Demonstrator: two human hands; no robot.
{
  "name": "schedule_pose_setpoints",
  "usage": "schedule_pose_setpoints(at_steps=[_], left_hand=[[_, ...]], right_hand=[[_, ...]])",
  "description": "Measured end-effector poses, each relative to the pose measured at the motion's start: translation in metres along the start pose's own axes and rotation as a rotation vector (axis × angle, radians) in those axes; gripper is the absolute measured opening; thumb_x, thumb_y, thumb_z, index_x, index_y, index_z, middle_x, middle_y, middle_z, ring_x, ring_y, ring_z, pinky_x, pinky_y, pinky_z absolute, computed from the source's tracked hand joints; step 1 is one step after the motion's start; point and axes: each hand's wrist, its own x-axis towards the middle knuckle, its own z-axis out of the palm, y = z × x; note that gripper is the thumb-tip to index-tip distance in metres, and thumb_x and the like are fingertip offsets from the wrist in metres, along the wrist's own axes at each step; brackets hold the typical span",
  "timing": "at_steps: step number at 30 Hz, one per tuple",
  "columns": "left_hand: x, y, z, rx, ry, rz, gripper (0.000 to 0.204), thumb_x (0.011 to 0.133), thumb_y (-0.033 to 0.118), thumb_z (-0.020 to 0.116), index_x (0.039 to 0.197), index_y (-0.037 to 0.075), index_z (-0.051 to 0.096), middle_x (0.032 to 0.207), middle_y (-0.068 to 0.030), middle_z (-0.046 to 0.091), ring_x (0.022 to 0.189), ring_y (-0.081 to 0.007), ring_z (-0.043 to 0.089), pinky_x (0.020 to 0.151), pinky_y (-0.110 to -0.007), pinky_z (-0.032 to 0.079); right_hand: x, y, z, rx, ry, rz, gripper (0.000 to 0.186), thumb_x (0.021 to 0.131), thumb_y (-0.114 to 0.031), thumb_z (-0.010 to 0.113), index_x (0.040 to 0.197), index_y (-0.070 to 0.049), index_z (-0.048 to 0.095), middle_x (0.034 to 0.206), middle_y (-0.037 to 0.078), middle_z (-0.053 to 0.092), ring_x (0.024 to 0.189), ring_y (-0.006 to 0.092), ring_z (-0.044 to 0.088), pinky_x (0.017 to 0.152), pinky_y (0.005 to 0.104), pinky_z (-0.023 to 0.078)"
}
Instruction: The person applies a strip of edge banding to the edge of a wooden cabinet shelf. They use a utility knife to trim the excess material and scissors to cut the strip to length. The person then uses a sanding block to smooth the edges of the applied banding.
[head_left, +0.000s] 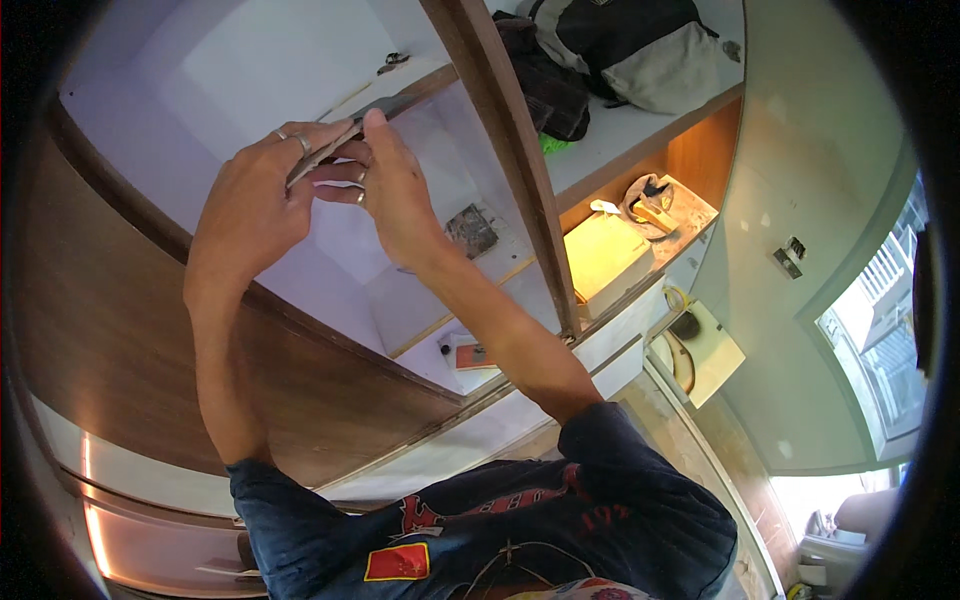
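Note:
Both my arms are raised in front of an open cabinet (390, 290) with pale inside walls and a brown frame. Between my hands is a thin, flat strip (326, 153) with a pale, rough edge, tilted up to the right toward a dark grey flat end. My left hand (250, 195) is closed on its lower left part, and a ring shows on a finger. The thumb of my right hand (398, 190) presses near the upper end, its fingers curled beneath. The strip's exact kind is unclear, since my fingers cover much of it.
A dark square plate (471, 231) and a reddish flat block (475, 357) lie inside the cabinet. Beyond the brown upright (515, 150), a black and grey bag (640, 50) sits on a shelf. Below it, a lit niche holds a yellowish box (605, 255) and a cap (650, 208).

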Motion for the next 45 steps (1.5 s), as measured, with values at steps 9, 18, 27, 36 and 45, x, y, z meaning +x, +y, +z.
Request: schedule_pose_setpoints(at_steps=[9,18,27,36,45], left_hand=[[0.006,0.013,-0.008,-0.046,-0.030,-0.001,0.049,0.077,-0.011,0.048,0.119,0.003,0.068,0.108,-0.0161,0.069,0.093,-0.0364,0.067,0.083,-0.041,0.053],[0.017,0.007,-0.007,-0.076,-0.085,-0.020,0.047,0.077,-0.010,0.050,0.119,0.003,0.068,0.105,-0.0164,0.070,0.092,-0.0358,0.068,0.083,-0.040,0.054],[0.005,0.009,0.005,-0.002,-0.030,-0.138,0.047,0.077,-0.005,0.058,0.120,0.009,0.069,0.106,-0.0144,0.070,0.095,-0.0356,0.066,0.085,-0.042,0.053],[0.007,0.015,0.010,0.112,0.018,-0.039,0.043,0.078,-0.003,0.064,0.119,0.009,0.069,0.111,-0.0128,0.068,0.094,-0.0353,0.066,0.083,-0.044,0.053],[0.005,0.007,0.021,0.173,0.070,-0.034,0.043,0.078,-0.005,0.061,0.119,0.008,0.069,0.110,-0.0137,0.069,0.094,-0.0356,0.066,0.084,-0.043,0.053]], right_hand=[[-0.001,-0.006,0.010,0.136,-0.001,0.040,0.053,0.104,-0.054,0.037,0.118,-0.005,0.051,0.113,0.014,0.062,0.095,0.0216,0.064,0.081,0.0399,0.056],[0.002,-0.007,0.010,0.229,-0.049,-0.001,0.056,0.102,-0.056,0.042,0.117,-0.004,0.055,0.115,0.013,0.062,0.094,0.0203,0.061,0.084,0.0393,0.052],[0.003,0.007,0.009,0.216,0.045,-0.004,0.050,0.104,-0.052,0.040,0.114,-0.005,0.054,0.106,0.010,0.062,0.088,0.0189,0.059,0.077,0.0379,0.052],[0.001,-0.005,0.003,0.158,0.001,-0.041,0.054,0.104,-0.053,0.041,0.118,-0.003,0.055,0.111,0.012,0.061,0.092,0.0199,0.058,0.080,0.0384,0.050],[0.008,0.004,0.005,0.175,0.085,-0.045,0.045,0.105,-0.050,0.040,0.104,-0.007,0.053,0.091,0.006,0.061,0.081,0.0172,0.060,0.068,0.0345,0.054]])
